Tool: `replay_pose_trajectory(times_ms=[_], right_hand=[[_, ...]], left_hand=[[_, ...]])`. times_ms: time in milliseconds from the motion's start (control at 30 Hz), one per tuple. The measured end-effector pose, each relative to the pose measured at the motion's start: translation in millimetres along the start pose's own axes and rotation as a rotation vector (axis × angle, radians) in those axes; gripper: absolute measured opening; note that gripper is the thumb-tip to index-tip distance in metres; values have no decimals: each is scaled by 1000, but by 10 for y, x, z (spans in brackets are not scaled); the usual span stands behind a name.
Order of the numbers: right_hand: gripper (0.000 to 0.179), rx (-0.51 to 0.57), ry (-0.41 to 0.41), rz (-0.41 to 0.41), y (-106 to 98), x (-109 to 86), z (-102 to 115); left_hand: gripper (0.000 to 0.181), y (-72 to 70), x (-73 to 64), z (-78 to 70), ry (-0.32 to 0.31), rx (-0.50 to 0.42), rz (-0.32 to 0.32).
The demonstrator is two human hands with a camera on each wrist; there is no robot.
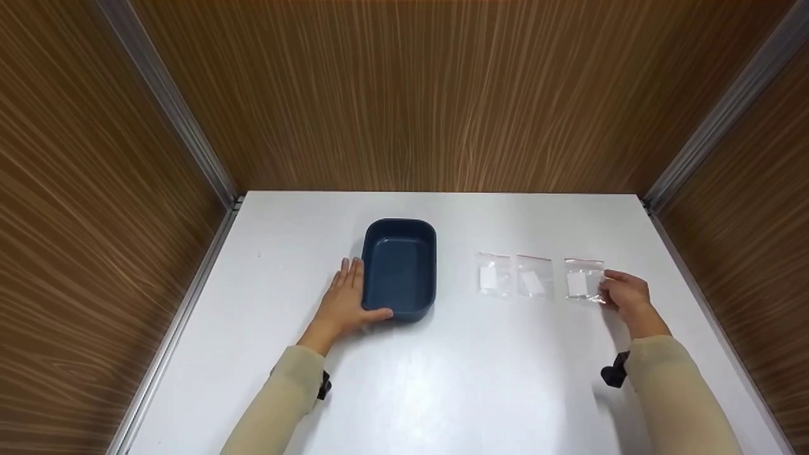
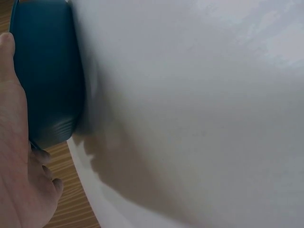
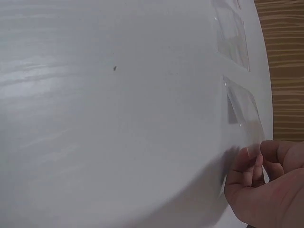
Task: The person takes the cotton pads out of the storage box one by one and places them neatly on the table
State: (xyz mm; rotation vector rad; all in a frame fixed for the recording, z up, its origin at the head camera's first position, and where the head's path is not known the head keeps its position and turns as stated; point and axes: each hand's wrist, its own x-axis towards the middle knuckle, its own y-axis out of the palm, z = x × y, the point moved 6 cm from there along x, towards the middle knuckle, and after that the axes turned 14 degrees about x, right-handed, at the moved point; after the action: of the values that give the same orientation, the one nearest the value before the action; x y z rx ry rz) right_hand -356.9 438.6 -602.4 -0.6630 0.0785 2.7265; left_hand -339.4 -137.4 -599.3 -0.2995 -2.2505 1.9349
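A dark blue rectangular container [image 1: 399, 268] with rounded corners stands on the white table, its inside bare in the head view. My left hand [image 1: 344, 306] rests against its near left corner, fingers straight along the left side and thumb across the near rim. In the left wrist view the container's outer wall [image 2: 50, 71] shows beside the thumb. Farther right, my right hand [image 1: 627, 296] pinches the right edge of a clear zip bag [image 1: 583, 281] holding a white rectangular piece. The right wrist view shows thumb and fingertips at the bag's edge [image 3: 249, 114].
Two similar zip bags with white pieces, a middle one [image 1: 535, 277] and a left one [image 1: 494, 274], lie between the container and the held bag. Wood-patterned panels [image 1: 404, 95] enclose the white table [image 1: 442, 379] at the back and sides.
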Motion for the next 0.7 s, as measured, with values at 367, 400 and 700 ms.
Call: replay_pose_trajectory(times_ms=[367,400,700], right_hand=[[57,-158,-75,-104,-40,-80,-12],[57,-161,-90,-109,-26,-101,-10],[54,-244,-233,-122,162,-210,80]], left_hand=[[139,21,23,-40,19,2,-2],[139,23,28,-43,22,5,0],[139,23,81,-30,12,-16,15]])
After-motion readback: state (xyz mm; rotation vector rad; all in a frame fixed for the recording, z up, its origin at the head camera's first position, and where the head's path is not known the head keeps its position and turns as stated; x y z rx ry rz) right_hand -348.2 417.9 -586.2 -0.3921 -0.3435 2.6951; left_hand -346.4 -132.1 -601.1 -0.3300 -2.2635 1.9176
